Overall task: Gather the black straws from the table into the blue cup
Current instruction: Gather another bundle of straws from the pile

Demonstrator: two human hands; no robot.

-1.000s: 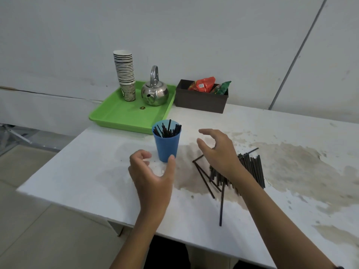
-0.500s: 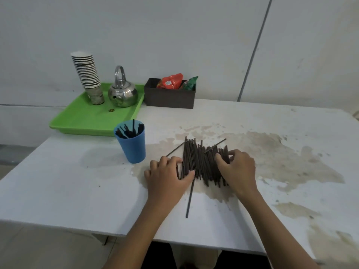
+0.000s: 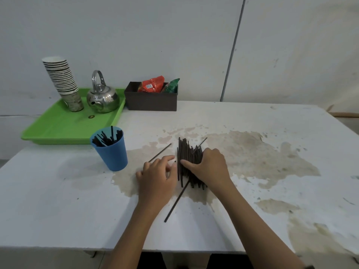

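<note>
Right hand (image 3: 210,168) lies on the pile of black straws (image 3: 187,154) on the bench (image 3: 58,200), fingers curled round them w/ thumb on the left side. Left hand (image 3: 156,178) sits just beside the pile, fingers loose, holding nothing. Blue cup (image 3: 112,154) stands left of the pile, some straws already in it.

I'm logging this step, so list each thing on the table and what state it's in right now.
Blue cup: upright, partly filled with straws.
Straw pile: flat on the table, bunched.
Loose straws: lying apart from the pile.
Left hand: resting beside the pile.
Right hand: closing around the pile.
Kettle: upright on the green tray.
Paper cups: stacked.
</note>
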